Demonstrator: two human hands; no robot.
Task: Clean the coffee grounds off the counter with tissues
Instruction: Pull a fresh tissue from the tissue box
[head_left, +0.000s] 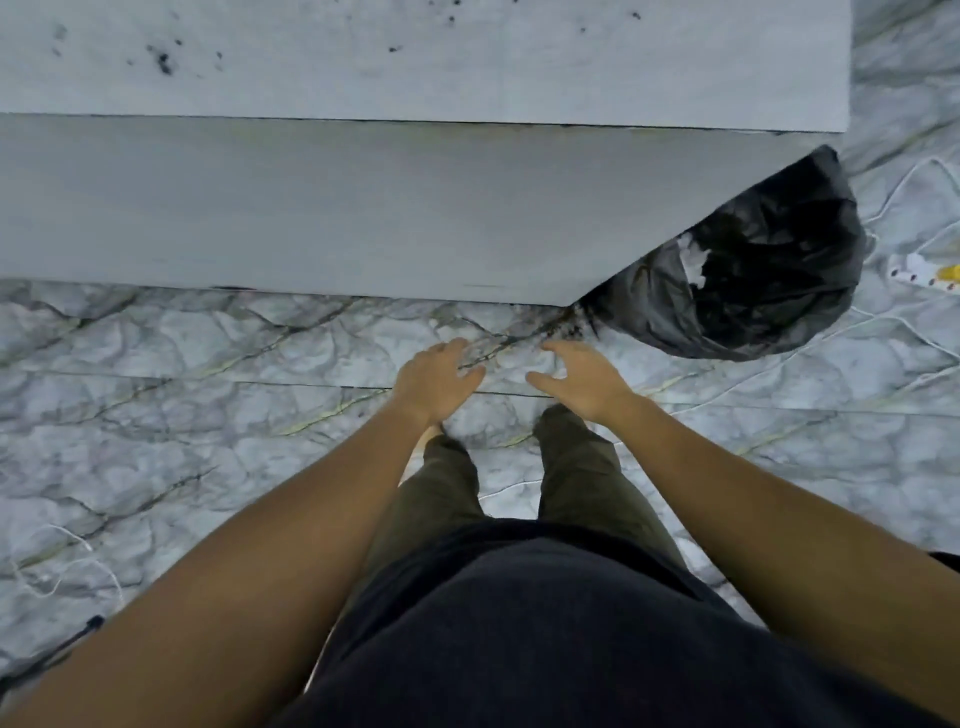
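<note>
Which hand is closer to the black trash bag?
Right. The right hand hangs open just left of the black trash bag; the left hand is farther left, beyond it.

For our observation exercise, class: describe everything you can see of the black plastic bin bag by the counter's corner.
The black plastic bin bag sits on the marble-patterned floor at the right end of the pale grey counter, whose corner hides part of it. It is glossy, thin and crumpled, with its mouth open upward. Something white and crumpled, perhaps tissue, shows inside near the rim. Dark specks lie on the floor beside it. Neither hand touches it.
</note>
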